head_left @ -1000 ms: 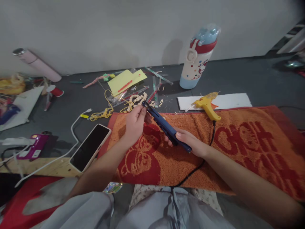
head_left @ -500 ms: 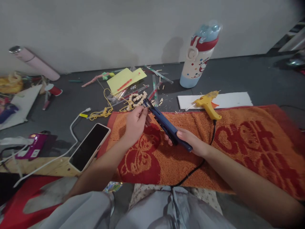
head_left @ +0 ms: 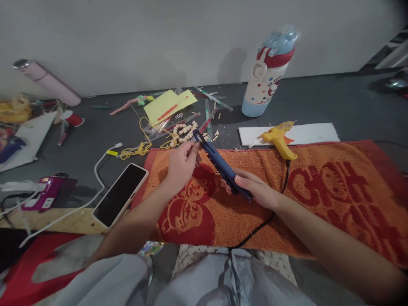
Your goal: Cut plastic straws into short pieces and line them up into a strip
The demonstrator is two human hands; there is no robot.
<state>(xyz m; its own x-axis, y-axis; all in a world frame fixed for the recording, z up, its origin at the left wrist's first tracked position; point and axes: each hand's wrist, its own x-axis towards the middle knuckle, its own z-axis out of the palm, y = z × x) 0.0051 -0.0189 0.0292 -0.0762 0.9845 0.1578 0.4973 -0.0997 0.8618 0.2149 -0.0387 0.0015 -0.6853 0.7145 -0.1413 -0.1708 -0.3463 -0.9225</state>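
My right hand [head_left: 253, 187] wraps round the rear part of a dark blue stapler [head_left: 219, 161], thumb on top and fingers beneath. The tool is held slanted above an orange and red towel [head_left: 255, 221], its front end up and to the left. Against that front end, my left hand [head_left: 183, 163] has its thumb and fingers pinched together. Whatever sits in this pinch is too small or hidden to make out. Just beyond lies a bunch of small pale wooden pieces [head_left: 184, 132] with yellow string [head_left: 137, 151].
A yellow glue gun [head_left: 279, 138] rests across a white strip [head_left: 314, 132], its cord crossing the towel. A bottle [head_left: 266, 80] stands behind. Yellow paper [head_left: 159, 108] and plastic sticks lie at the back. On the left are a phone [head_left: 121, 195], a white cable [head_left: 98, 170] and a purple power strip [head_left: 49, 193].
The rear end of the stapler has shifted slightly left, and its two long parts look closer together in my right hand. My left hand stays at the front end.
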